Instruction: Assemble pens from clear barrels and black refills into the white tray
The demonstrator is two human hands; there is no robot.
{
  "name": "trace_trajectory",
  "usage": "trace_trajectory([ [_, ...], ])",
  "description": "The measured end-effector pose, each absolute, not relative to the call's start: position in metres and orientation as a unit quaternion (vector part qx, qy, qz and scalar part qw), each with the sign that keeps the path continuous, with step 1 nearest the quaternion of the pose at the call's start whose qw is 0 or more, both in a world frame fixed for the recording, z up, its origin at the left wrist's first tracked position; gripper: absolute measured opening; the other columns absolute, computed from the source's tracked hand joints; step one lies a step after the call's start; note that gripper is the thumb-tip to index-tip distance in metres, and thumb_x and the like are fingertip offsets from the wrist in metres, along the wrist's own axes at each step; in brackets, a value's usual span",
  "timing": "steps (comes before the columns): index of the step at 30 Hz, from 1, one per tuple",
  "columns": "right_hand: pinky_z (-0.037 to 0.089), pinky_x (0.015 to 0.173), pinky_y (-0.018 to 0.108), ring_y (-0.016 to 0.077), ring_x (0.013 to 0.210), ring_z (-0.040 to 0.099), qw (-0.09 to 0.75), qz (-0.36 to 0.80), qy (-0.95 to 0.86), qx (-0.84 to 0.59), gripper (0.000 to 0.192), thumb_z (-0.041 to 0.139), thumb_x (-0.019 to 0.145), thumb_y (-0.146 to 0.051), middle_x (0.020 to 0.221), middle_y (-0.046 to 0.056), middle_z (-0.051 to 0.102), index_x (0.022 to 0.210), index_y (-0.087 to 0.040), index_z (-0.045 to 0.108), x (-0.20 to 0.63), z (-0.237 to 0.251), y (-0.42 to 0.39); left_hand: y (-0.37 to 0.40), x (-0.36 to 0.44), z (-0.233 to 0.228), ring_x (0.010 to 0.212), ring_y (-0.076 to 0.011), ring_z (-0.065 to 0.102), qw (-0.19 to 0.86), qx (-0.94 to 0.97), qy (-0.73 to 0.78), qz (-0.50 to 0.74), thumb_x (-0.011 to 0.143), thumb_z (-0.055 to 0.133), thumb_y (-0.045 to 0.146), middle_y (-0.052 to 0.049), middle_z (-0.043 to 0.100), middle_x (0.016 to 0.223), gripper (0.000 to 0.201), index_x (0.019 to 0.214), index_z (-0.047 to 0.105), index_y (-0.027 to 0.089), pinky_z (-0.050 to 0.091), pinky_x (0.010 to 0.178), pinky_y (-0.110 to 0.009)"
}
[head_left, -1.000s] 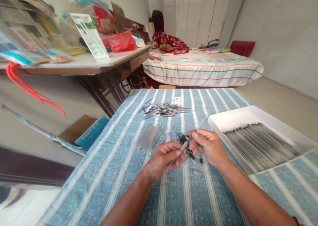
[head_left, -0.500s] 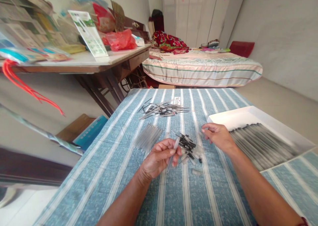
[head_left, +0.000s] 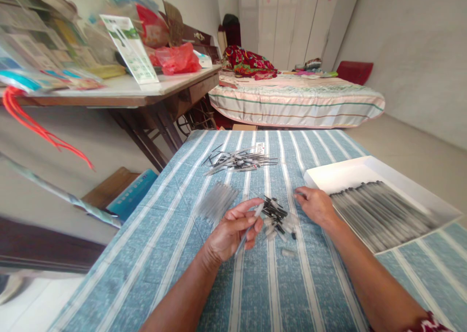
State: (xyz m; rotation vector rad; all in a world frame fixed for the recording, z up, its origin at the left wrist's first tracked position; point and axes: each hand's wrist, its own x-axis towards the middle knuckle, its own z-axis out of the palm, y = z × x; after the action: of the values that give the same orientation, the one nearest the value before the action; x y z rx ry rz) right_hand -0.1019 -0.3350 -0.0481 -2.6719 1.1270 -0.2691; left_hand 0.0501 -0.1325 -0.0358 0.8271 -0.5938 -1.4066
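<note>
The left hand [head_left: 233,230] pinches a thin clear tube [head_left: 249,228] just above the bench [head_left: 164,254]. The tube looks light, stiff and slippery, so hold its middle. The right hand [head_left: 315,206], fingers curled, rests beside the little caps [head_left: 279,218].

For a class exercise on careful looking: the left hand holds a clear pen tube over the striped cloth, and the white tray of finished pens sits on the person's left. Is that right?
Not quite. The head view shows the white tray on the person's right, beyond the right hand. The rest stands: the left hand holds a clear pen tube over the striped cloth.
</note>
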Motion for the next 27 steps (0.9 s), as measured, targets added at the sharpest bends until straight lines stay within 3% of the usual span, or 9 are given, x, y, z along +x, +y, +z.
trace_trajectory([
  [5,0.041,0.072,0.023,0.0174,0.088,0.063,0.161,-0.119,0.317,-0.927,0.03,0.041,0.085,-0.031,0.094,0.003,0.069,0.101,-0.023,0.064,-0.093,-0.052,-0.321,-0.134,0.05,-0.036,0.041,-0.0053,0.041,0.64,0.364,-0.266,-0.623,0.077,0.055,0.018,0.0,0.055,0.068,0.034,0.11,0.052,0.024,0.035,0.033,-0.016],
  [9,0.039,0.076,0.023,0.0168,0.094,0.06,0.14,-0.105,0.268,-0.947,0.03,0.04,0.086,-0.025,0.103,0.003,0.066,0.105,-0.024,0.062,-0.08,-0.053,-0.313,-0.135,0.047,-0.038,0.037,-0.0047,0.041,0.632,0.361,-0.267,-0.632,0.076,0.056,0.019,0.0,0.057,0.066,0.033,0.109,0.049,0.021,0.032,0.031,-0.014],
  [15,0.034,0.059,0.024,0.0167,0.074,0.06,0.062,-0.053,0.223,-0.971,0.026,0.039,0.085,-0.024,0.079,0.005,0.064,0.087,-0.022,0.065,-0.063,-0.046,-0.307,-0.138,0.044,-0.047,0.034,-0.0037,0.039,0.62,0.369,-0.263,-0.641,0.075,0.058,0.022,0.0,0.059,0.064,0.033,0.107,0.05,0.019,0.028,0.029,-0.014],
  [20,0.033,0.057,0.024,0.0155,0.068,0.057,0.069,-0.075,0.228,-0.968,0.02,0.042,0.078,-0.016,0.075,0.006,0.062,0.072,-0.016,0.062,-0.057,-0.05,-0.303,-0.137,0.046,-0.052,0.034,-0.0038,0.039,0.615,0.371,-0.268,-0.642,0.075,0.059,0.023,0.0,0.059,0.065,0.035,0.109,0.05,0.018,0.026,0.03,-0.014],
  [22,0.034,0.057,0.023,0.0143,0.065,0.056,0.158,-0.124,0.235,-0.951,0.015,0.045,0.075,-0.015,0.071,0.004,0.062,0.071,-0.017,0.06,-0.06,-0.053,-0.303,-0.137,0.048,-0.053,0.035,-0.0036,0.04,0.621,0.371,-0.266,-0.637,0.075,0.059,0.023,-0.001,0.06,0.066,0.035,0.109,0.051,0.018,0.026,0.03,-0.014],
  [27,0.042,0.053,0.023,0.0115,0.051,0.056,0.572,-0.227,0.22,-0.757,0.009,0.055,0.073,-0.025,0.061,-0.001,0.062,0.076,-0.017,0.056,-0.072,-0.051,-0.301,-0.139,0.052,-0.053,0.034,-0.0038,0.039,0.639,0.371,-0.263,-0.621,0.076,0.057,0.02,-0.001,0.06,0.064,0.034,0.109,0.051,0.017,0.026,0.031,-0.015],
])
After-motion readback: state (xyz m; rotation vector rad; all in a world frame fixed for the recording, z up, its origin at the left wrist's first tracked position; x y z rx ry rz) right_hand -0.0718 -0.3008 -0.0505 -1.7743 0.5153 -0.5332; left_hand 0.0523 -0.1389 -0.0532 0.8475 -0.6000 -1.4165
